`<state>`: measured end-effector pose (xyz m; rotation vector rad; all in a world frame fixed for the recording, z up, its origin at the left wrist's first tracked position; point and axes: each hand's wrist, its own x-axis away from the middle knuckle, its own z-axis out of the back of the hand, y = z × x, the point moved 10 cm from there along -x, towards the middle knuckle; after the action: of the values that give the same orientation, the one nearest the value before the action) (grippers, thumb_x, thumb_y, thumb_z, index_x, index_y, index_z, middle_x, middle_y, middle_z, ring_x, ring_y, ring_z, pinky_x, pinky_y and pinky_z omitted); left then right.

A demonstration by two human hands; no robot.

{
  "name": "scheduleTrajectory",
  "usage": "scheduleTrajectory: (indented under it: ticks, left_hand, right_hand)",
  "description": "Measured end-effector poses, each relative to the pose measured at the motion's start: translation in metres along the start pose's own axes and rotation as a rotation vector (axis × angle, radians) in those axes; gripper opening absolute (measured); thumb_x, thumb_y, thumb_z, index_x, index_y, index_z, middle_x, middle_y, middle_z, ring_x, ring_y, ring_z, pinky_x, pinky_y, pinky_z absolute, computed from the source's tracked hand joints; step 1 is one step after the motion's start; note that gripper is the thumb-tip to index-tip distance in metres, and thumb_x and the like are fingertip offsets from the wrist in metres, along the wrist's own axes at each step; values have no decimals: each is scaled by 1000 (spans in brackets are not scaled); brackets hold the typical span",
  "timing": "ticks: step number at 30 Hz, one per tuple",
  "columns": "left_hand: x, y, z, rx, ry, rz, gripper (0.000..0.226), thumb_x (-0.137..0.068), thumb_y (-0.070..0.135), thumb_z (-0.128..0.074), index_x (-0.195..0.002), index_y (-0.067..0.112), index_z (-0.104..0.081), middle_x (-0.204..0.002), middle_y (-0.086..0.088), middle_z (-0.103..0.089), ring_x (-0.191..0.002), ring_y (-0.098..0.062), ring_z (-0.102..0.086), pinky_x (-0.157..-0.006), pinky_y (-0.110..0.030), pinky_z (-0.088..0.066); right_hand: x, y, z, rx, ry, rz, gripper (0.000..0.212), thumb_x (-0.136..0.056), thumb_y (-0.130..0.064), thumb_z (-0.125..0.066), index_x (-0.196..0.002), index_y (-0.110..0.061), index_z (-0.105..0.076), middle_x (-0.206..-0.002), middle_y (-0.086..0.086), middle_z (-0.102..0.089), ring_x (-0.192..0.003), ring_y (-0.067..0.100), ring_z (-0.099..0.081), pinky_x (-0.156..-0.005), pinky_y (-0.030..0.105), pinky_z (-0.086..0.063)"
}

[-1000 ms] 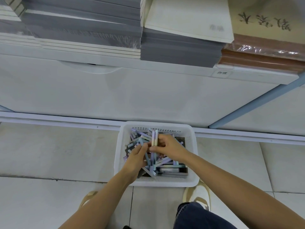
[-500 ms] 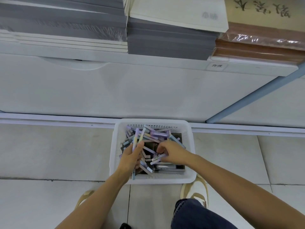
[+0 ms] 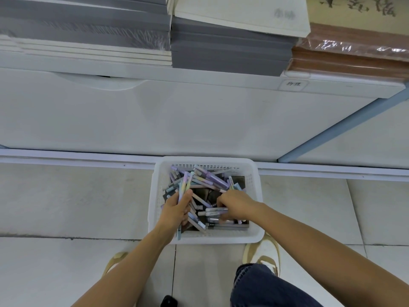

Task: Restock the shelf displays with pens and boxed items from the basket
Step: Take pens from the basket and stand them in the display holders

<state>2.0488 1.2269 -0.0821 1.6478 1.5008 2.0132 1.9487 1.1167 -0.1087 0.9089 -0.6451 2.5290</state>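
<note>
My left grip (image 3: 177, 209) wraps a bundle of pens (image 3: 184, 185) running 6-to-12 o'clock inside the close-walled basket (image 3: 208, 161) on the floor (image 3: 77, 196), while my right grip (image 3: 234, 204) curls among loose pens (image 3: 215, 210) lying 3-to-9, hold unclear.

The right hand (image 3: 235, 206) reaches into the white basket (image 3: 205, 239) with its fingertips buried among the loose pens (image 3: 210, 180), so whether it grips any cannot be told. The left hand (image 3: 176, 210) wraps a bundle of pens (image 3: 185, 185) and hides their middles; only their far and near ends show. Dark boxes (image 3: 238, 181) lie mostly covered under the pile, their print unreadable. The notebook stacks (image 3: 230, 54) on the far shelf are cut by the top edge, the brown wrapped stack (image 3: 349, 60) by the right edge too. The shelf label (image 3: 293, 84) is too small to read. The left forearm (image 3: 124, 269) hides most of the left shoe (image 3: 115, 260). A dark object (image 3: 168, 302) at the near edge is cut off and unidentifiable.
</note>
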Motion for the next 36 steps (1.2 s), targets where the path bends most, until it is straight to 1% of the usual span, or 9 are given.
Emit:
scheduleTrajectory:
  ticks: [5,9,12,17,20,23,29,31,36]
  left_hand:
    - [-1,0,2,9,12,-8,28,-98,34,-51,-91,7,-49,-56,3,-39,-45,-7,-33,-41,-19,-36]
    - [-1,5,3,32,29,-7,28,-97,34,-54,-83,10,-48,-54,3,-37,-41,-6,-29,-37,-18,-29]
    - [3,19,-5,14,13,-46,31,-87,38,-64,-77,12,-51,-53,2,-36,-38,-6,-29,-36,-17,-30]
    - [18,60,-28,-71,-27,-184,22,-82,32,-73,-85,13,-62,-46,14,-56,-40,1,-51,-42,-9,-40]
    - [32,89,-41,-98,-80,-274,15,-82,30,-73,-89,17,-70,-69,11,-73,-64,1,-68,-56,-9,-48]
    - [51,117,-46,-90,-88,-347,26,-77,40,-72,-88,17,-73,-77,5,-75,-74,-6,-70,-64,-14,-51]
    - [90,158,-48,-73,-93,-424,42,-77,51,-66,-78,9,-67,-62,-8,-54,-58,-16,-55,-57,-22,-46]
    - [106,173,-49,-72,-90,-474,34,-80,49,-62,-70,17,-66,-53,-2,-49,-48,-13,-51,-52,-18,-44]
    - [143,215,-51,-86,-116,-567,43,-85,47,-58,-84,4,-66,-57,-14,-66,-46,-19,-60,-49,-22,-49]
  right_hand:
    - [2,11,17,-268,58,7,29,-87,-31,-67,-71,-15,-50,-65,-1,-48,-58,13,-45,-56,25,-35]
    - [14,12,57,-632,220,-13,21,-90,-31,-66,-74,-18,-62,-61,-8,-60,-53,3,-52,-54,15,-39]
    - [25,5,78,-968,247,1,27,-91,-30,-65,-89,-4,-71,-54,-9,-62,-50,4,-56,-50,14,-44]
    - [45,-18,106,-1290,257,39,21,-95,-22,-62,-86,-4,-69,-49,-2,-51,-43,11,-40,-42,21,-32]
    - [63,-30,129,-1344,293,38,19,-94,-20,-62,-91,-3,-69,-49,0,-51,-41,11,-39,-40,19,-32]
    - [84,-42,154,-1371,331,72,12,-93,-18,-63,-89,-8,-69,-48,-5,-51,-40,4,-41,-39,14,-32]
    - [124,-66,197,-1303,342,180,26,-96,-15,-58,-104,9,-64,-47,-8,-46,-41,4,-33,-41,14,-27]
    - [137,-74,211,-1255,358,200,24,-95,-15,-59,-100,8,-64,-50,-3,-42,-43,6,-31,-42,16,-25]
    - [174,-94,253,-1254,508,316,16,-96,-12,-57,-90,2,-62,-51,-3,-52,-45,5,-43,-43,15,-32]
